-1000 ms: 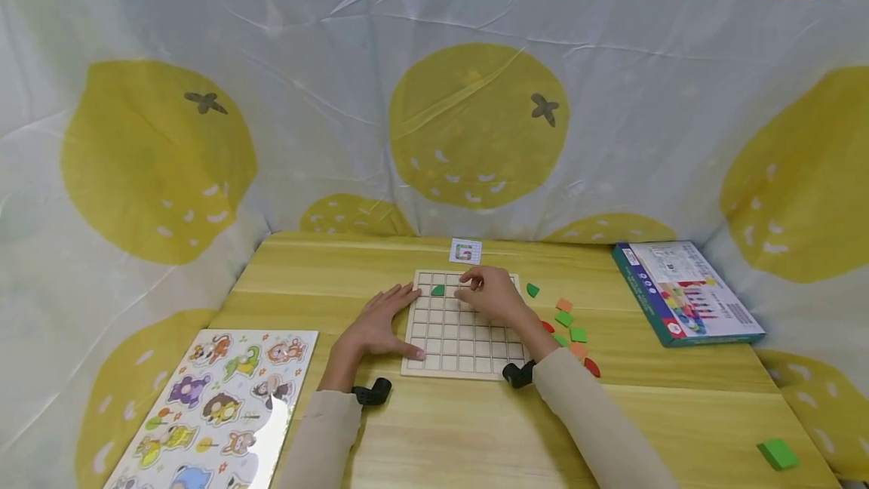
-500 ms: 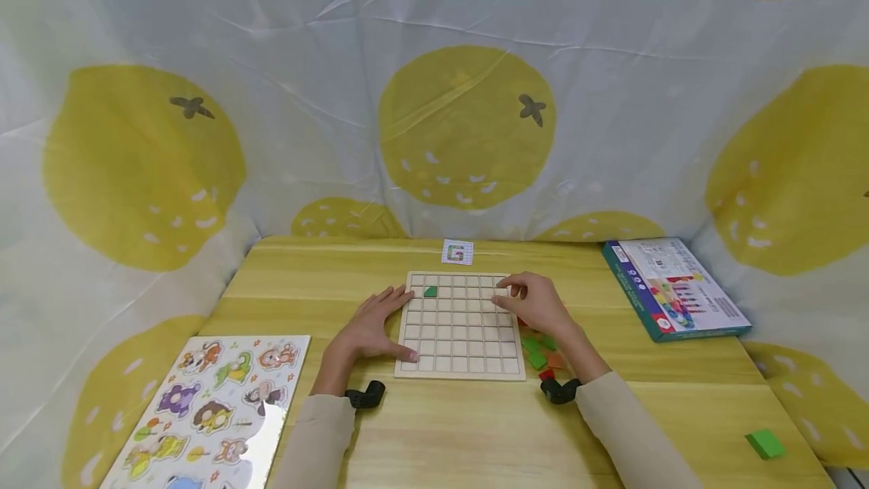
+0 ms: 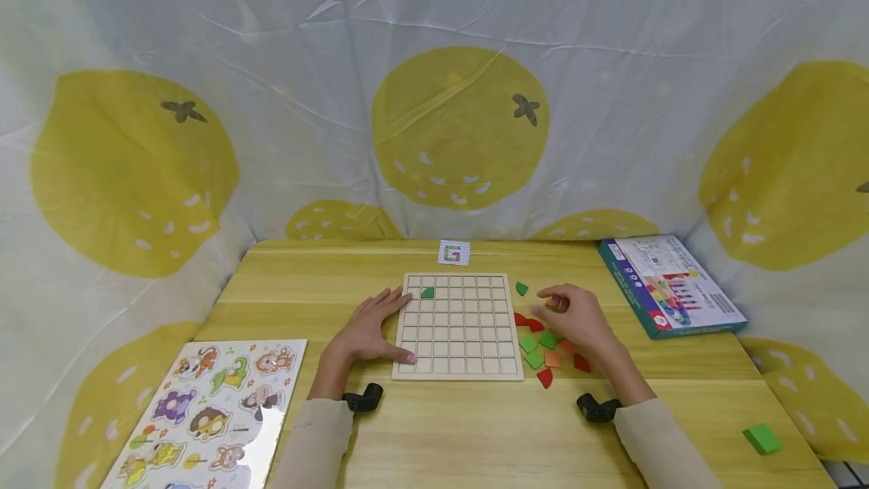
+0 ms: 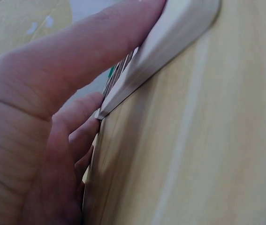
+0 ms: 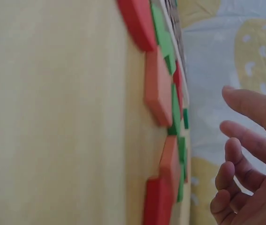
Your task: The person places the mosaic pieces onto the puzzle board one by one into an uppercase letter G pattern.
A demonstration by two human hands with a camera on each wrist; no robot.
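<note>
- Splayed left hand (image 3: 367,329) touches gridded wooden board (image 3: 458,332) at its right.
- Empty, loosely curled right hand (image 3: 577,316) hovers near square and fan-shaped pieces (image 3: 548,339).
- Below both: grained table (image 3: 475,429); beyond: wrinkled lemon-print cloth (image 3: 434,13).

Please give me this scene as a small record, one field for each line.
left hand: rests on the left edge of the board
right hand: empty, raised near the loose pieces
loose pieces: red, green, orange; right of board
board: one green piece near far left corner
card: behind board, shows G
box: far right
</note>
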